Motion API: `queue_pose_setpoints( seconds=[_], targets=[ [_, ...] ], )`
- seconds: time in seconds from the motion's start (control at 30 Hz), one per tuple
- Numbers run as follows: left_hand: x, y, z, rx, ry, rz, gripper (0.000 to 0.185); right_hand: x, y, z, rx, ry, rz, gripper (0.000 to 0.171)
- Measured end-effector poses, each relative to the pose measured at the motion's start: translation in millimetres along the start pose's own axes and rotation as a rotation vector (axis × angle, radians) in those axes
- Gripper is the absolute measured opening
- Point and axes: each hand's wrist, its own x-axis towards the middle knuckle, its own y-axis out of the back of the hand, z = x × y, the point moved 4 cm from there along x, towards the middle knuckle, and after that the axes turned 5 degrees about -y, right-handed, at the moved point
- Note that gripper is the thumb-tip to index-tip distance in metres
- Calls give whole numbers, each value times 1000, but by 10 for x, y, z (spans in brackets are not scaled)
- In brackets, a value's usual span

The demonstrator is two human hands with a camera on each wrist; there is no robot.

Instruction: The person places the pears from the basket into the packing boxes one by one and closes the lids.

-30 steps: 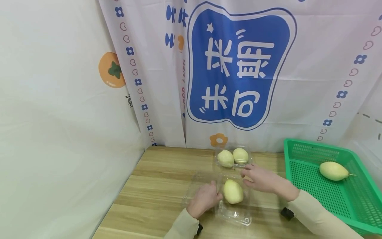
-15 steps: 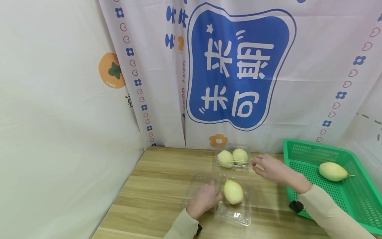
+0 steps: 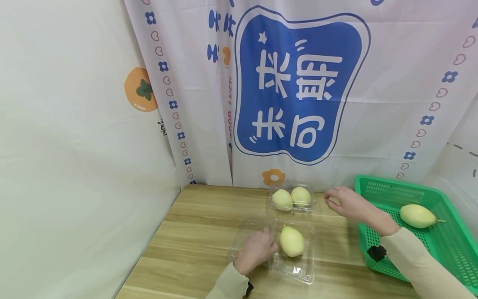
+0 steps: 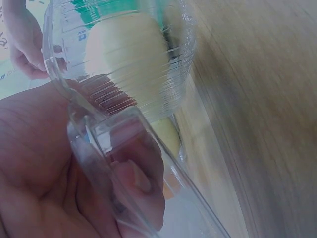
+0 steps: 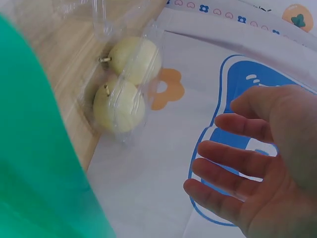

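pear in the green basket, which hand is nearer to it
Right. The right hand hovers just left of the green basket holding the pear; the left hand grips the open clamshell, farther away.

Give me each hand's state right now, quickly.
Left hand: holds the open clear clamshell box.
Right hand: open, empty, above the table by the green basket.

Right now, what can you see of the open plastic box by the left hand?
The open plastic box is a clear, ribbed clamshell lying on the wooden table, its lid folded out to the left. One pale yellow pear lies in its tray. The left hand grips its hinge edge, fingers curled over the plastic.
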Motion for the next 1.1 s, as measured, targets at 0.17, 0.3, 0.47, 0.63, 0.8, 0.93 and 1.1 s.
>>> queue_pose_setpoints(
  seconds=[0.17, 0.3, 0.47, 0.63, 0.8, 0.93, 1.1],
  targets=[
    [-4, -9, -10, -9, 1, 7, 39, -9, 33, 140, 20, -25, 9, 9],
    [-12, -51, -24, -23, 12, -11, 46, -39, 35, 288, 56, -82, -16, 12],
    [-19, -84, -31, -12, 18, -20, 49, -87, 77, 469, 96, -163, -36, 18],
    [-6, -64, -22, 7, 13, -12, 44, -120, 176, 639, 111, -234, -35, 25],
    [5, -36, -10, 16, 9, -13, 43, -170, 201, 813, 102, -268, -36, 31],
    [5, -32, -14, 14, 13, -18, 39, -209, 176, 920, 105, -281, -38, 33],
    [12, -42, -26, 10, 19, -21, 39, -239, 133, 1015, 106, -293, -70, 30]
  ],
)
